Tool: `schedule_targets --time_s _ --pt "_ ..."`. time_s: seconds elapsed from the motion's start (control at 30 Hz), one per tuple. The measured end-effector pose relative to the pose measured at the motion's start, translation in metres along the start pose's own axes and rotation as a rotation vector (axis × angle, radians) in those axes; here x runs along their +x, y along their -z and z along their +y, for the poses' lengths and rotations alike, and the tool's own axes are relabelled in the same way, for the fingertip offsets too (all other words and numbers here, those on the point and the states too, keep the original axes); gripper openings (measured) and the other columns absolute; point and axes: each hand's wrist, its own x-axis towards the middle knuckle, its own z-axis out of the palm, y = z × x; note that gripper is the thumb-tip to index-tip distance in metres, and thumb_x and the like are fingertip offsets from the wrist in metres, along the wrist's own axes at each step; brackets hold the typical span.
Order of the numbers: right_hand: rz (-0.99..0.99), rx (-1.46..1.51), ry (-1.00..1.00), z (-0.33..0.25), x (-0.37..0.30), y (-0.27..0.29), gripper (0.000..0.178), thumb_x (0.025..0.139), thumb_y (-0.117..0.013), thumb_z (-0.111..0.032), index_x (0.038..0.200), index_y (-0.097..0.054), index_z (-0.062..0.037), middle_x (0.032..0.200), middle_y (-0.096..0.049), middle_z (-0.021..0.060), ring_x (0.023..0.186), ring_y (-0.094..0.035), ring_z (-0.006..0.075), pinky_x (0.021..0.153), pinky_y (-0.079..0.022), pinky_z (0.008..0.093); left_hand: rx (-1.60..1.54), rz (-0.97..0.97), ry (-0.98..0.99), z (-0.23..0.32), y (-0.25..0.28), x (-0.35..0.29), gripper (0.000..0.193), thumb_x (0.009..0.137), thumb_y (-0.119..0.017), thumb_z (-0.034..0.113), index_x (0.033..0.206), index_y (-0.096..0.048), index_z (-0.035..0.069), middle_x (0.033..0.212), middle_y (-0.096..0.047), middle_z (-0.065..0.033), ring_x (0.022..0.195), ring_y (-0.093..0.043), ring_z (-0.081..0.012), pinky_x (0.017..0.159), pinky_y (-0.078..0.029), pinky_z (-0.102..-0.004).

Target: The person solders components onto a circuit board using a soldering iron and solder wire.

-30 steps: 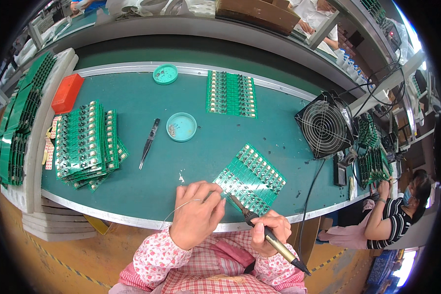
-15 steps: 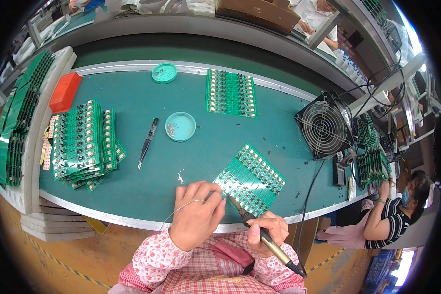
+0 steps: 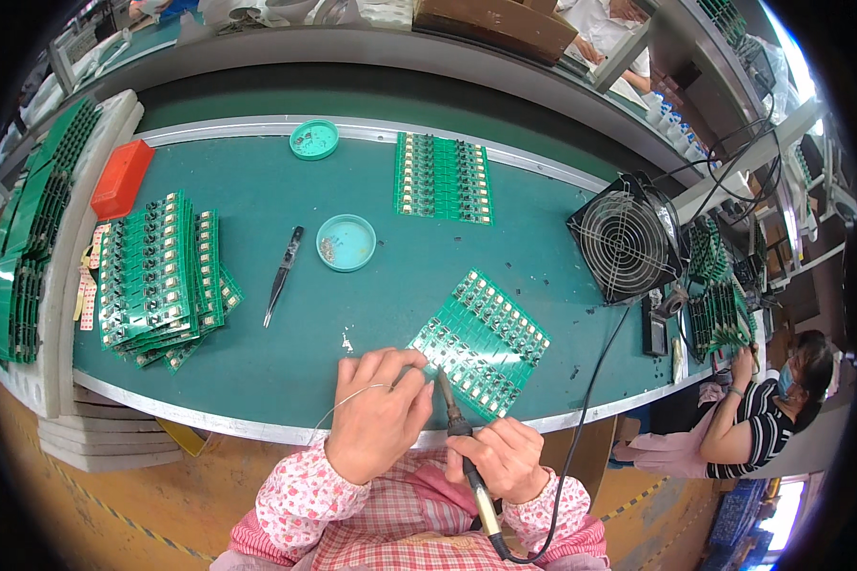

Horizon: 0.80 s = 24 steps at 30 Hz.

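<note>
My right hand (image 3: 501, 459) is closed round the handle of a soldering iron (image 3: 454, 415), whose tip points up to the lower left part of a green circuit board panel (image 3: 490, 338). Between the fingers of my left hand (image 3: 375, 409) runs a thin strand of solder wire (image 3: 338, 406), its tail curving back over the hand. The left fingertips lie at the panel's left corner, close to the iron's tip. Whether the tip touches the board cannot be made out. Rows of white and black parts line the panel, which lies slanted on the green mat.
Tweezers (image 3: 284, 276), a round dish (image 3: 347, 244) with small bits and a second dish (image 3: 314, 140) lie ahead. Stacked panels (image 3: 157, 276) and a red box (image 3: 122, 179) stand left; another panel (image 3: 444, 179) lies far. A fan (image 3: 625, 238) and the iron's cable (image 3: 595, 381) are right.
My right hand has shifted slightly left and the soldering iron has swung more upright, its cable now looping beside my right wrist. My left hand still holds the solder wire at the panel.
</note>
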Motion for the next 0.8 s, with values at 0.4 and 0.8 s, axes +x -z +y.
schedule_targets --time_s 0.4,0.8 --pt "0.506 0.823 -0.9 0.024 -0.001 0.006 0.023 0.1 -0.055 -0.021 0.088 -0.051 -0.001 0.08 -0.062 0.0073 0.045 -0.048 0.007 0.043 -0.039 0.0216 -0.014 -0.025 0.01 0.0 0.001 0.0 0.011 0.084 -0.069 0.009 0.082 -0.058 0.008 0.108 -0.064 -0.0012 0.099 -0.056 -0.0232 0.081 -0.036 -0.0392" --pt "0.376 0.936 -0.956 0.056 0.011 -0.002 0.021 0.101 -0.054 -0.018 0.086 -0.051 -0.003 0.079 -0.06 0.0064 0.045 -0.045 0.0048 0.041 -0.036 0.0197 0.017 -0.035 0.011 0.001 0.0 0.003 0.009 0.083 -0.069 0.01 0.085 -0.06 0.008 0.107 -0.063 -0.0012 0.101 -0.056 -0.0228 0.082 -0.036 -0.0389"
